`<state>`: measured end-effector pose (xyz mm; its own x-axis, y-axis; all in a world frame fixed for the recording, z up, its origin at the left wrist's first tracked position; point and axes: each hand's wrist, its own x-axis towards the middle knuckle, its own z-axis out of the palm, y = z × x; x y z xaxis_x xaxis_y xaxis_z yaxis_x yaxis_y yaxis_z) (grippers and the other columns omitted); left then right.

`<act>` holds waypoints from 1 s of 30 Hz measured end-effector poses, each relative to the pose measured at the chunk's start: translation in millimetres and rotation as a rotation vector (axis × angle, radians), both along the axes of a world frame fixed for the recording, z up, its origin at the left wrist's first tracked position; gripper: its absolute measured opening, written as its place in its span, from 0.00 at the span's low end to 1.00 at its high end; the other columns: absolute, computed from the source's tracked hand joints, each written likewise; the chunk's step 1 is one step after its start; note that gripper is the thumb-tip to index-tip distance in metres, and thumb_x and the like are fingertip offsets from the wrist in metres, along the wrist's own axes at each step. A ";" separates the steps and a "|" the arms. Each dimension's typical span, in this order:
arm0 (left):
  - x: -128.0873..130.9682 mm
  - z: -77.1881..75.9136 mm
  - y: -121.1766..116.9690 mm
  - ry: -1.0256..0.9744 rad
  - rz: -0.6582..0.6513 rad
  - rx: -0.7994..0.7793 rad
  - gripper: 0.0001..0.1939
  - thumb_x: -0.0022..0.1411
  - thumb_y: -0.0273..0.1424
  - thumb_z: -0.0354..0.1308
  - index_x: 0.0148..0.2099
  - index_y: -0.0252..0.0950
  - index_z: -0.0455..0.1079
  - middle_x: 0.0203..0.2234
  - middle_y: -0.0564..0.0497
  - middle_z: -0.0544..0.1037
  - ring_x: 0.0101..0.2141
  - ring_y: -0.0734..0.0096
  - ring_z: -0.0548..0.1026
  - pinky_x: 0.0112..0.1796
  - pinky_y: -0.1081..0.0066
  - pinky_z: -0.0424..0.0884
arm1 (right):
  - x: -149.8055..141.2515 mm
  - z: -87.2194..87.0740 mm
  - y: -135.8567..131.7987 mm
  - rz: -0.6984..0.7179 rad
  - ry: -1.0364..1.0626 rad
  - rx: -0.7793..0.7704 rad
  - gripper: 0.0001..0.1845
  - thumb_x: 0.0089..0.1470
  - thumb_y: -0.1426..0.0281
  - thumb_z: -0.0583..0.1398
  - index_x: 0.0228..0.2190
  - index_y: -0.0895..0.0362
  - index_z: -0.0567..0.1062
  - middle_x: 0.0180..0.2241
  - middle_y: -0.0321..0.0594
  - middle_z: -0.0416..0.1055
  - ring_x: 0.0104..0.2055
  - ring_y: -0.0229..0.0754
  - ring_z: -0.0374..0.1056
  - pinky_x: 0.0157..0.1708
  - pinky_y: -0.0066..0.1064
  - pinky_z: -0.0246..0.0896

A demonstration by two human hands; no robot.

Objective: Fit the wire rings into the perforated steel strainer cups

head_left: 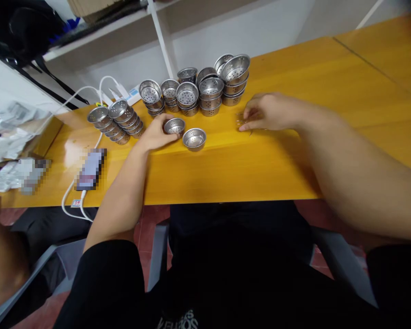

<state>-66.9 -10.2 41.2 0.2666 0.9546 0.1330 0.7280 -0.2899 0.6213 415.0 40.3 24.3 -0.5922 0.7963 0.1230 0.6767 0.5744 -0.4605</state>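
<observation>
My left hand (156, 133) is closed round the side of a small perforated metal cup (175, 127), thumb at the near side and fingers at the far side. Just right of it, a second such cup (194, 140) stands upright on the table, untouched. Further right, my right hand (265, 112) is low over the wood, thumb and fingers drawn together in a pinch at some thin, shiny wire pieces (240, 122). These are very fine, and part of them lies under the hand. Behind both hands stand several stacks of perforated metal cups (210, 89).
More cup stacks (121, 114) lean at the left, near a white power strip (133, 95) with cables. A phone (92, 169) on a white cable lies left of my forearm. Plastic bags (12, 130) and a seated person's arm (3, 256) are at far left. Shelving (123, 27) backs the table (226, 178).
</observation>
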 end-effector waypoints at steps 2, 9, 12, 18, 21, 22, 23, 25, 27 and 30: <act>4.4 4.9 -7.1 0.036 -0.050 -0.018 0.47 0.54 0.41 0.76 0.74 0.32 0.77 0.73 0.31 0.87 0.71 0.34 0.88 0.80 0.33 0.83 | -0.7 1.6 -3.3 0.002 -0.039 -0.045 0.35 0.69 0.30 0.79 0.51 0.47 0.91 0.56 0.55 0.89 0.56 0.72 0.86 0.63 0.69 0.84; 6.7 9.4 -12.3 0.140 -0.309 0.037 0.68 0.52 0.50 0.89 0.89 0.42 0.68 0.89 0.31 0.70 0.89 0.25 0.69 0.91 0.30 0.65 | -4.3 7.6 -10.8 -0.005 -0.085 0.027 0.27 0.75 0.45 0.78 0.59 0.53 0.91 0.62 0.59 0.87 0.58 0.69 0.85 0.67 0.68 0.83; 24.2 8.2 -16.5 0.171 -0.321 0.061 0.64 0.50 0.61 0.94 0.82 0.48 0.77 0.93 0.34 0.66 0.93 0.17 0.60 0.93 0.18 0.49 | -15.4 17.1 -24.7 0.012 0.004 0.122 0.24 0.80 0.49 0.75 0.60 0.54 0.90 0.64 0.61 0.86 0.64 0.73 0.83 0.73 0.69 0.79; 63.4 3.1 -31.3 0.161 -0.282 0.155 0.49 0.58 0.46 0.91 0.76 0.44 0.78 0.83 0.37 0.81 0.89 0.25 0.70 0.95 0.21 0.44 | -68.7 20.0 -67.1 0.217 0.286 0.278 0.23 0.86 0.53 0.65 0.65 0.54 0.90 0.62 0.57 0.86 0.57 0.65 0.85 0.61 0.60 0.86; 72.0 2.8 -36.8 0.082 -0.288 0.288 0.45 0.61 0.43 0.88 0.75 0.46 0.76 0.73 0.41 0.86 0.77 0.36 0.83 0.89 0.31 0.69 | -96.2 12.3 -85.0 0.302 0.364 0.360 0.23 0.88 0.54 0.61 0.67 0.50 0.90 0.62 0.54 0.84 0.58 0.64 0.85 0.61 0.61 0.87; 73.7 2.6 -37.7 0.062 -0.298 0.332 0.42 0.63 0.47 0.87 0.73 0.47 0.76 0.71 0.43 0.87 0.74 0.39 0.84 0.84 0.35 0.76 | -102.6 9.4 -88.6 0.305 0.358 0.375 0.24 0.88 0.54 0.61 0.69 0.49 0.89 0.64 0.54 0.82 0.59 0.65 0.84 0.62 0.63 0.87; 75.0 2.3 -38.1 0.049 -0.308 0.369 0.41 0.65 0.52 0.87 0.72 0.48 0.76 0.69 0.43 0.86 0.72 0.40 0.85 0.80 0.38 0.80 | -107.2 6.6 -91.0 0.304 0.343 0.380 0.24 0.88 0.54 0.61 0.69 0.49 0.89 0.66 0.54 0.81 0.59 0.66 0.84 0.63 0.66 0.87; 76.1 0.5 -37.4 0.044 -0.313 0.417 0.42 0.68 0.62 0.84 0.71 0.49 0.77 0.68 0.43 0.85 0.71 0.40 0.84 0.76 0.39 0.83 | -111.5 2.1 -92.3 0.302 0.306 0.359 0.22 0.89 0.54 0.62 0.67 0.48 0.90 0.68 0.54 0.78 0.61 0.67 0.83 0.65 0.69 0.86; 75.3 -2.5 -35.1 0.055 -0.310 0.440 0.47 0.68 0.70 0.82 0.73 0.49 0.77 0.67 0.41 0.84 0.71 0.38 0.84 0.75 0.37 0.83 | -110.9 -0.5 -90.6 0.324 0.297 0.323 0.20 0.89 0.52 0.64 0.63 0.48 0.91 0.68 0.54 0.76 0.62 0.69 0.81 0.67 0.71 0.84; 71.5 -8.0 -30.2 0.060 -0.305 0.462 0.53 0.64 0.76 0.82 0.76 0.49 0.77 0.68 0.39 0.82 0.71 0.34 0.83 0.75 0.33 0.82 | -107.0 -1.1 -86.7 0.322 0.338 0.315 0.20 0.87 0.47 0.66 0.59 0.47 0.89 0.68 0.54 0.77 0.63 0.69 0.80 0.69 0.73 0.83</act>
